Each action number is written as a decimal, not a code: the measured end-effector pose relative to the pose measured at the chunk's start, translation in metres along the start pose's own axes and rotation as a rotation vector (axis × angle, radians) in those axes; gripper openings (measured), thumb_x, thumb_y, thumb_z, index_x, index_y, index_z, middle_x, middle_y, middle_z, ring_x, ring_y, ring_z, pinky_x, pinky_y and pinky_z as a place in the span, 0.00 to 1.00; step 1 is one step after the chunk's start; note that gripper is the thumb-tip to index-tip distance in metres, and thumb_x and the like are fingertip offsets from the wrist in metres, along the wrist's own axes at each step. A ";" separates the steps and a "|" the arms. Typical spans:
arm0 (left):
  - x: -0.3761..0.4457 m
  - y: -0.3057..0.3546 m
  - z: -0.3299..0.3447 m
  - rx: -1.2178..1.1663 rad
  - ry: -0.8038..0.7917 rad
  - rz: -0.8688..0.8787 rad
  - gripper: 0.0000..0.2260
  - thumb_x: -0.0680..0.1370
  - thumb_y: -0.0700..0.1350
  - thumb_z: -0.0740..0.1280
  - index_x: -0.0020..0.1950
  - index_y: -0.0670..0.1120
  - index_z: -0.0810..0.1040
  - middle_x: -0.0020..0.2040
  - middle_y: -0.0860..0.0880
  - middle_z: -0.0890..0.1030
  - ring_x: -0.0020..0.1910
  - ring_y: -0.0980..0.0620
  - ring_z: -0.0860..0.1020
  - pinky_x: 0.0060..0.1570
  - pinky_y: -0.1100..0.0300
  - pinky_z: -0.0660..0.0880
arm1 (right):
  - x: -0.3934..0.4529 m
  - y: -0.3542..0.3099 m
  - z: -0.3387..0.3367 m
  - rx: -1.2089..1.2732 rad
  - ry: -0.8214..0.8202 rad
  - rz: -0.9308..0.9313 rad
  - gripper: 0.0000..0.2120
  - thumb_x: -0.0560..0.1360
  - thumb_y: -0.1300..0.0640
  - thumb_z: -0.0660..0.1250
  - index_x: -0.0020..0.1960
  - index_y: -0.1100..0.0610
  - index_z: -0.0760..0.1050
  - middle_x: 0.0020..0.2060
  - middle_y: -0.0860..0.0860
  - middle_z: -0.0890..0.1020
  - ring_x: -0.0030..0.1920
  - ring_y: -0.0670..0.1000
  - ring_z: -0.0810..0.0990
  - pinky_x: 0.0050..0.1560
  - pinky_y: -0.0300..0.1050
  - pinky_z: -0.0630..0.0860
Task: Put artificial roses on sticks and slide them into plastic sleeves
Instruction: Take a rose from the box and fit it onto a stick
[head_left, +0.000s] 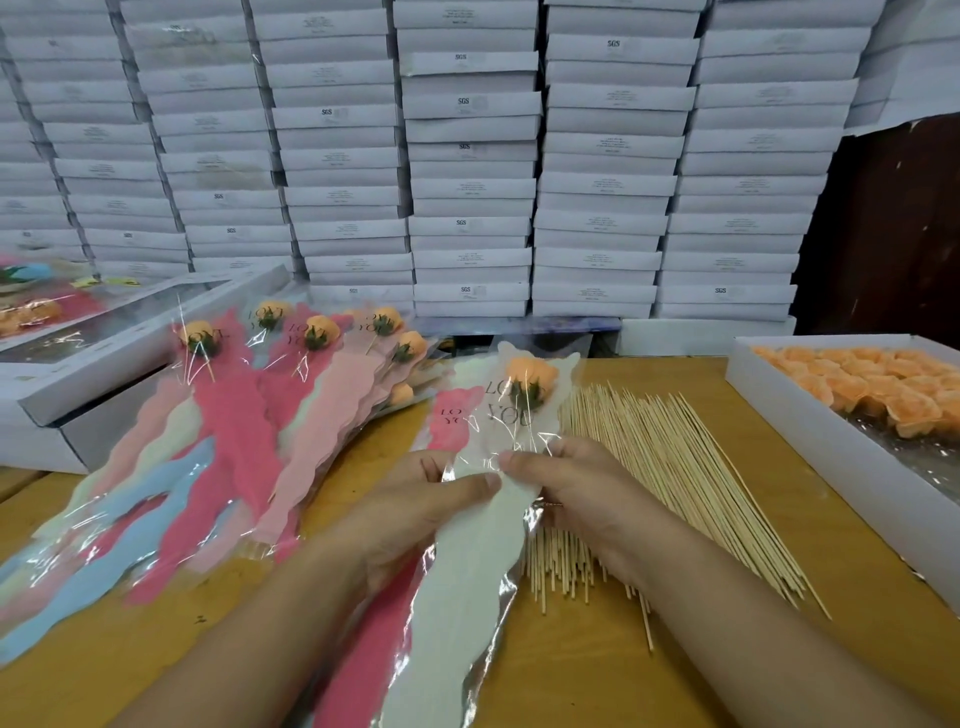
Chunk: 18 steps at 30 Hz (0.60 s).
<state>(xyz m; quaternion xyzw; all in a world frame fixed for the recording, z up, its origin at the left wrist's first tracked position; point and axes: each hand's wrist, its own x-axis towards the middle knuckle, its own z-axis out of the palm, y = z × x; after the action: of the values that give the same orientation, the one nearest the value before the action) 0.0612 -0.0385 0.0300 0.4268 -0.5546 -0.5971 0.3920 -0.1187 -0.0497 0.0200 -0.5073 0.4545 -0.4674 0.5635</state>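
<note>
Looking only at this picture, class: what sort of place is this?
Probably a small packing workshop or stockroom. Identical white boxes are stacked high behind the table, sleeved roses pile up at the left, and loose sticks lie ready.

Surface: a wooden table with a yellow-brown top.
Right of the right hand: a loose heap of thin wooden sticks, partly running under that hand.
Farther right: a shallow white tray of orange rose heads.
Left of the left hand: a fanned pile of filled sleeves in pink, red, blue and cream.
Beyond that pile: white lidded boxes, probably resting on the tabletop.
Under the hands: a red sleeve lying flat.
</note>
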 end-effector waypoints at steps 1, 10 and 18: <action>-0.001 0.001 0.000 -0.009 -0.018 -0.010 0.06 0.71 0.46 0.78 0.44 0.46 0.86 0.46 0.40 0.86 0.39 0.46 0.83 0.38 0.57 0.78 | 0.001 0.000 -0.001 0.010 0.026 -0.011 0.08 0.73 0.56 0.74 0.50 0.58 0.82 0.44 0.54 0.87 0.47 0.57 0.86 0.50 0.54 0.83; -0.005 0.001 -0.003 0.136 -0.340 -0.163 0.15 0.78 0.39 0.71 0.32 0.50 0.84 0.28 0.54 0.81 0.25 0.61 0.78 0.26 0.70 0.73 | 0.006 -0.015 -0.028 0.176 0.401 -0.116 0.03 0.75 0.60 0.71 0.44 0.60 0.79 0.34 0.53 0.83 0.30 0.50 0.77 0.32 0.43 0.73; -0.003 0.000 -0.003 0.058 -0.211 -0.075 0.04 0.71 0.45 0.77 0.39 0.46 0.86 0.36 0.45 0.84 0.30 0.53 0.81 0.30 0.63 0.77 | 0.001 -0.004 -0.005 0.040 0.092 -0.069 0.06 0.77 0.57 0.69 0.53 0.57 0.81 0.45 0.52 0.87 0.46 0.56 0.86 0.45 0.51 0.80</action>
<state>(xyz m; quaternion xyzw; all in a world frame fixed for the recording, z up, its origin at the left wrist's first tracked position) 0.0645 -0.0369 0.0299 0.3931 -0.5936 -0.6367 0.2962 -0.1240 -0.0512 0.0239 -0.4891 0.4527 -0.5184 0.5358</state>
